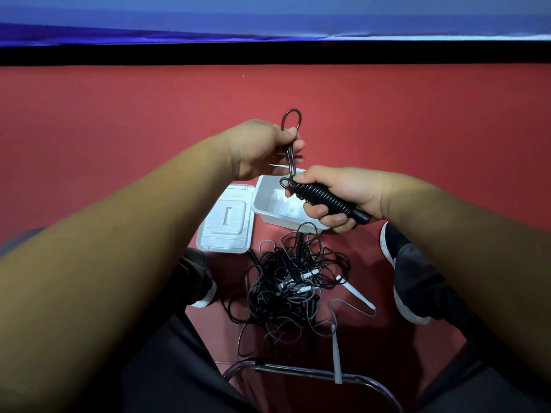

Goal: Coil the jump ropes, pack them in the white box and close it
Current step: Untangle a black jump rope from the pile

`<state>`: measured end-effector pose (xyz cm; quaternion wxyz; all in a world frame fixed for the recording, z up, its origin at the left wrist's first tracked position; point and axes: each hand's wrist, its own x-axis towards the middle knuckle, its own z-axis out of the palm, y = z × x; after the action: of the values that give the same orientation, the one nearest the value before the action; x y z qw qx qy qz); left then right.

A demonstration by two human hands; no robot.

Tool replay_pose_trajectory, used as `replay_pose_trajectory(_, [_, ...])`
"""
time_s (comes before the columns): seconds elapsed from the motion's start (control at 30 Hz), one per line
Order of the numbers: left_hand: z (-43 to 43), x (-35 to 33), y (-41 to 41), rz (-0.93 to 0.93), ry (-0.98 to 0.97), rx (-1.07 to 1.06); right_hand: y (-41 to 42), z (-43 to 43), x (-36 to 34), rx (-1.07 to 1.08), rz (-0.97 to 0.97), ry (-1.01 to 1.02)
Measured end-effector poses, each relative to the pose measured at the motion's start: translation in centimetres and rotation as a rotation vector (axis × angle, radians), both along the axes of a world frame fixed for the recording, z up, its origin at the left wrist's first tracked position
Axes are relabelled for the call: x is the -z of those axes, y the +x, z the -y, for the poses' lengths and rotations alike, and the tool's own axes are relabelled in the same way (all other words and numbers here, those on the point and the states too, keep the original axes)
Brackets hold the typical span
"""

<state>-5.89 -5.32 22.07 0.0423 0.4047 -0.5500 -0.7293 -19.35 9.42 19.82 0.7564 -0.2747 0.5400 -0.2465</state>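
While the right hand [348, 189] is gripping the coiled jump rope [325, 201], its axis pointing toward the left hand [259, 147], which is pinching the tail loop [290, 156], the white box [274, 216] is lying open just beneath both, nearer the right.

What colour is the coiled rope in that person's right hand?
Black. The coiled rope in the right hand shows best in the head view.

Dim, even light, dark at the corners; wide-angle bending at edges, slightly soft.
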Motion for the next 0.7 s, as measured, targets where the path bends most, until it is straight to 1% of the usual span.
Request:
replay_pose_trajectory(0.17, [1.1,0.1,0.6,0.042,-0.209,0.022,0.1,0.1,0.4,0.087,-0.052,0.043])
replay_pose_trajectory(0.23, [1.5,0.1,0.6,0.002,-0.206,0.017,0.0,0.2,0.4,0.150,-0.079,0.051])
replay_pose_trajectory(0.3, [1.4,-0.2,0.5,-0.077,-0.191,0.049,-0.1,0.3,0.4,0.211,-0.075,0.060])
replay_pose_trajectory(0.4, [1.0,-0.7,0.4,-0.159,-0.260,0.138,0.0,0.4,0.7,0.288,-0.026,0.075])
replay_pose_trajectory(0.47, [0.9,-1.2,0.5,-0.182,-0.325,0.185,0.0,0.5,0.9,0.333,0.015,0.080])
replay_pose_trajectory(0.57, [0.5,-1.8,0.6,-0.192,-0.384,0.199,-0.2,0.7,1.0,0.400,0.052,0.075])
replay_pose_trajectory(0.7, [0.0,-2.3,0.4,-0.221,-0.359,0.219,-0.6,0.8,0.9,0.466,0.110,0.094])
